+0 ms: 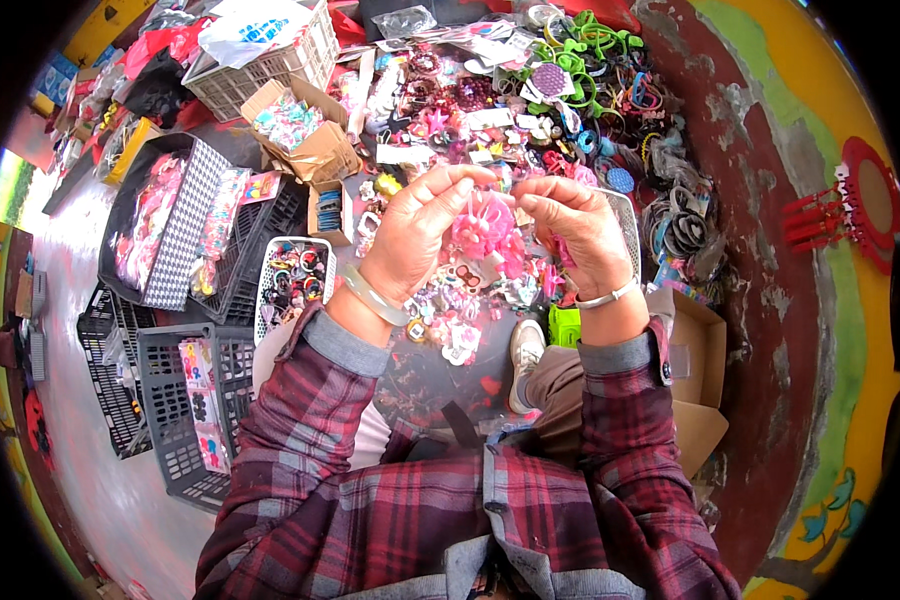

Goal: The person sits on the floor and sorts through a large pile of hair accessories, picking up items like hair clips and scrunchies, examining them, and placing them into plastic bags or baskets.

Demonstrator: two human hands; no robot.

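Above the accessory pile (530, 130), left hand (410, 225) and right hand (592, 240) fingers pinched pink frills (485, 232); piece looked unfinished; pile remained loose.

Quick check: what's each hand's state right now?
Left hand: pinched closed beside pink gauzy fabric flowers; whether it grips them cannot be told.
Right hand: pinched closed; anything held is too small to tell.

blue print (260, 30) marks the white bag (228, 42) (too blurred to read).
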